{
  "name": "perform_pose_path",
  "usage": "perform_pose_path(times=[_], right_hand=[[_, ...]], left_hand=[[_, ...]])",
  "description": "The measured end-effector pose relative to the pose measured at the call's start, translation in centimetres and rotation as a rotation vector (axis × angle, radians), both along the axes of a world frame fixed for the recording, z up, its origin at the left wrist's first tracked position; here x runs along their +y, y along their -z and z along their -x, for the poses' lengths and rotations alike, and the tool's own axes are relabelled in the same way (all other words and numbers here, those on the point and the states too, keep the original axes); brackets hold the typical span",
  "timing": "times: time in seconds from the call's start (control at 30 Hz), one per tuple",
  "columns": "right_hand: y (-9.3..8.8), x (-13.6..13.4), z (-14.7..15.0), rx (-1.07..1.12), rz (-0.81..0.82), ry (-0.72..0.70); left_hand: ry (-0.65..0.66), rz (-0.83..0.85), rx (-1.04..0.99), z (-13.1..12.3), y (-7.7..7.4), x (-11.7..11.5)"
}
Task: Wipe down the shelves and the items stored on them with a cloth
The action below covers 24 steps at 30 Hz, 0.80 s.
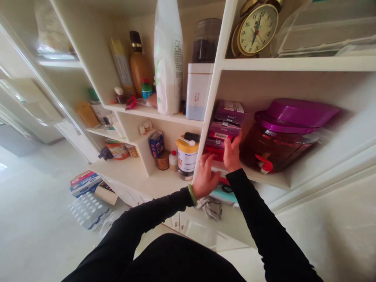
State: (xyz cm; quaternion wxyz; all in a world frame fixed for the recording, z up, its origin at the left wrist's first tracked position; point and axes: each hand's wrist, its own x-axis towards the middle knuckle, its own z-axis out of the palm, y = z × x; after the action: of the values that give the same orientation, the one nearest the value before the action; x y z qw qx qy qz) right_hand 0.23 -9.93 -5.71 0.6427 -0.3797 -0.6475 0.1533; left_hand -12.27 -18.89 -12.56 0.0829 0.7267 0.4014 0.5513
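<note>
Loosely open and seemingly empty, left hand [206,178] and right hand [232,156] were held near purple boxes [225,128] at the left edge of the shelf [279,180].

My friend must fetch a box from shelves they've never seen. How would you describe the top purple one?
On the white shelving, find the round clock, then drop to the compartment below. A stack of boxes stands at its left side, beside the purple-lidded jar. The purple box is the topmost of the stack, with a pale label on its upper face.
</note>
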Motion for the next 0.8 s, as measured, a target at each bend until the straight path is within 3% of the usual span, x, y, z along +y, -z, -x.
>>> perform_pose_path(times=[0.27,0.47,0.67,0.8], right_hand=[[0.2,0.1,-0.5,-0.043,0.028,-0.035],[-0.4,0.0,-1.7,-0.018,0.029,-0.055],[-4.4,-0.9,-2.8,-0.239,-0.216,0.131],[-7.5,-1.6,-3.1,-0.382,-0.166,0.180]], left_hand=[[0.012,-0.015,0.016,-0.2,0.1,0.3],[0.044,0.026,-0.011,0.5,-0.7,-0.4],[0.043,-0.078,0.030,1.2,-2.0,-1.6],[0.057,-0.105,0.084,1.4,-2.6,-1.6]])
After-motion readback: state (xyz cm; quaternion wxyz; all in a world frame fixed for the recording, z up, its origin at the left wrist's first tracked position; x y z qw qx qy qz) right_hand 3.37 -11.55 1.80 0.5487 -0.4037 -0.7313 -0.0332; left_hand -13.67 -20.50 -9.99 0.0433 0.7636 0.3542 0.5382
